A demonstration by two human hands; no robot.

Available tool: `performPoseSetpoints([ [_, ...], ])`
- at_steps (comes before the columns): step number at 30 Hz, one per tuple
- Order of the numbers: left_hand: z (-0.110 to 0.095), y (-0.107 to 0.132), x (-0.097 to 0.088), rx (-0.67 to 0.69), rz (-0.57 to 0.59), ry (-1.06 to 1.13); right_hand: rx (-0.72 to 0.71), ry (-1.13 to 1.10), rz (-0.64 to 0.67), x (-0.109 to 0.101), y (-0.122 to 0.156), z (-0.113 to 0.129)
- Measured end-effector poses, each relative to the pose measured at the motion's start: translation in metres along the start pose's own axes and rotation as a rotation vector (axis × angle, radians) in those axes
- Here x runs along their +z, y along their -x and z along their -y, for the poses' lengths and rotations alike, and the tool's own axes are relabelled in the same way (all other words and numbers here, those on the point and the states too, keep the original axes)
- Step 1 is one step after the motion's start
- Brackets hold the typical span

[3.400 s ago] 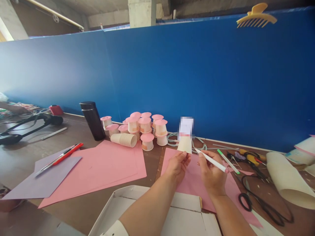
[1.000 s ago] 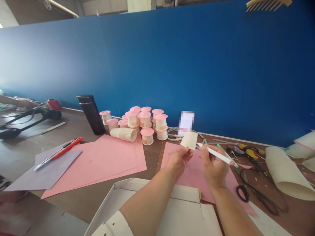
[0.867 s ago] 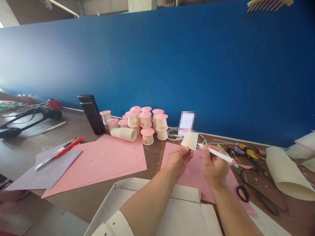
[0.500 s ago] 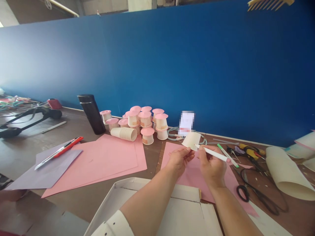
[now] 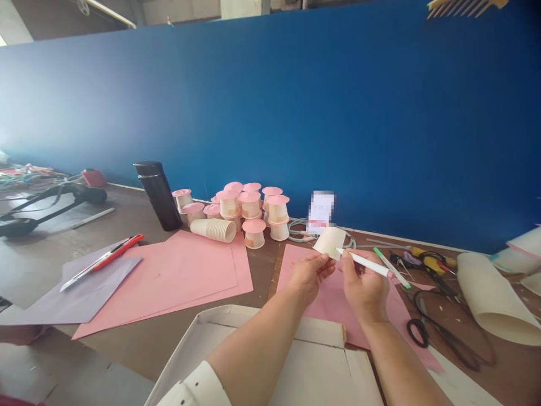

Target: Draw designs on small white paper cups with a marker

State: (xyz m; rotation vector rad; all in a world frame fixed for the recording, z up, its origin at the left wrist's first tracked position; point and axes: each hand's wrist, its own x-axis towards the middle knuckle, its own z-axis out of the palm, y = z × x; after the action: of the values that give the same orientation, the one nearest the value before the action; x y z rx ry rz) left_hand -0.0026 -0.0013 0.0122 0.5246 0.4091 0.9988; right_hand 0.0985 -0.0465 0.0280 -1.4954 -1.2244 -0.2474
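My left hand (image 5: 307,274) pinches a small cream paper cup (image 5: 329,242), tilted with its mouth toward the right. My right hand (image 5: 364,285) grips a white pen (image 5: 366,263) with a pink end, and the pen's tip touches the cup's side. Both hands hover over a pink paper sheet (image 5: 333,304) on the brown table (image 5: 143,352).
A cluster of pink-lidded cups (image 5: 249,211) and a lying cup stack (image 5: 213,229) sit behind larger pink sheets (image 5: 173,279). A black flask (image 5: 158,195), a red utility knife (image 5: 103,261), black scissors (image 5: 443,332), a green-tipped pen (image 5: 391,268), a rolled cream sheet (image 5: 490,301) and an open white box (image 5: 313,366) surround them.
The cup has been turned from upright to tilted sideways in my left hand. My right hand brought the pen tip onto the cup's side. The camera dipped slightly.
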Motion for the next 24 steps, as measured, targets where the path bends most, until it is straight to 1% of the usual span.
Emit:
performPoseSetpoints([
  [5, 0.0009, -0.0010, -0.0006, 0.004, -0.003, 0.008, 0.002, -0.001, 0.011, 0.0008, 0.0006, -0.0023],
  [10, -0.0011, 0.0005, 0.0026, -0.011, -0.026, 0.030, 0.024, -0.018, 0.035, 0.0016, 0.0013, -0.0021],
  [14, -0.0032, 0.0011, 0.0035, -0.050, -0.092, 0.111, 0.014, -0.032, -0.058, 0.0004, -0.0002, -0.0001],
  [16, -0.0036, 0.0005, 0.0024, -0.070, -0.116, 0.141, 0.012, -0.037, -0.080, -0.0003, -0.0011, 0.0007],
  [20, -0.0037, -0.0011, 0.0004, -0.088, -0.120, 0.167, -0.007, -0.016, -0.061, -0.0005, -0.0011, 0.0014],
  [24, -0.0039, -0.0010, 0.0012, -0.094, -0.128, 0.159, 0.006, -0.002, -0.038, 0.0001, 0.0002, 0.0015],
])
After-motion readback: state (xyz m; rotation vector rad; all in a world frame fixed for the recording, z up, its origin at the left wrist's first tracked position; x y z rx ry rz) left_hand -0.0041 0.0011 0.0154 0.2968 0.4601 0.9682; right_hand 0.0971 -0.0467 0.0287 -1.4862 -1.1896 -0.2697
